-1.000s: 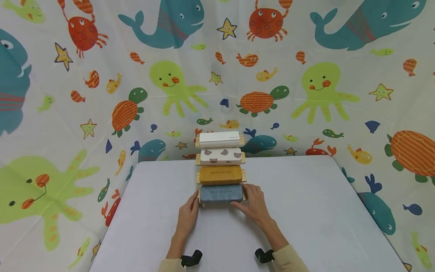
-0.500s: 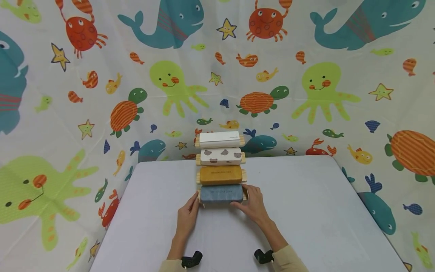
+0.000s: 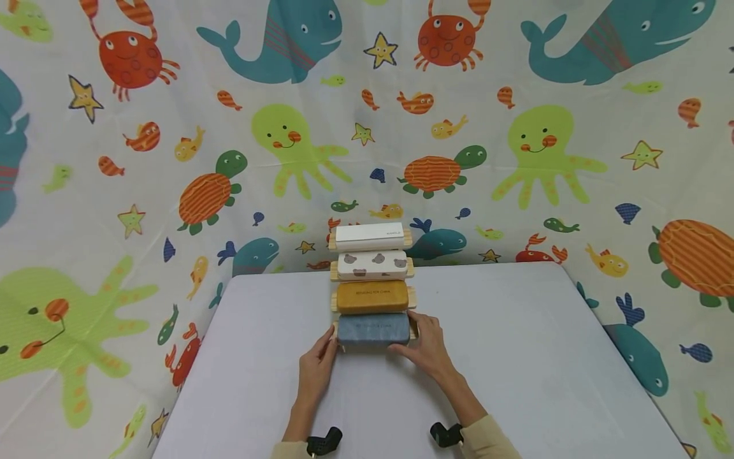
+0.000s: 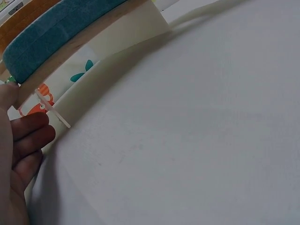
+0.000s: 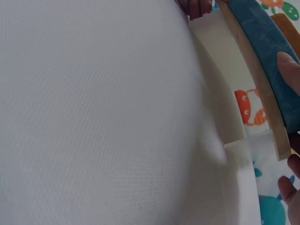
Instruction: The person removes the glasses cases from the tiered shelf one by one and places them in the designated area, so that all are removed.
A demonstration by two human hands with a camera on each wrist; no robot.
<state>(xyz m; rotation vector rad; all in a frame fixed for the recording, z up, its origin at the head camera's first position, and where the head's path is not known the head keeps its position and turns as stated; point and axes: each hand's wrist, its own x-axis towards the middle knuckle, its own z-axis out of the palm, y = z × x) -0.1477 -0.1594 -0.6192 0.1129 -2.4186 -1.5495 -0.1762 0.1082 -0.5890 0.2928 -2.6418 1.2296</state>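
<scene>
In the left wrist view, our left hand [image 3: 317, 364] pinches the left end of the wooden rack [image 4: 70, 51] under the blue case [image 4: 58, 37]. In the right wrist view, our right hand [image 3: 430, 345] clamps the case's right end; uneven pressure could, we judge, skew it off its shelf. In the head view, the case sits nearest us; since the earlier frame, our hold looks unchanged, only the backdrop [image 3: 321, 191] slightly shifted.

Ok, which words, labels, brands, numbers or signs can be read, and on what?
Mustard glasses case: ends "FOR CHINA"; first word too blurred.
Blue glasses case: faint lettering, not safely readable.
White glasses case: small word, too small.
No numbers readable.
</scene>
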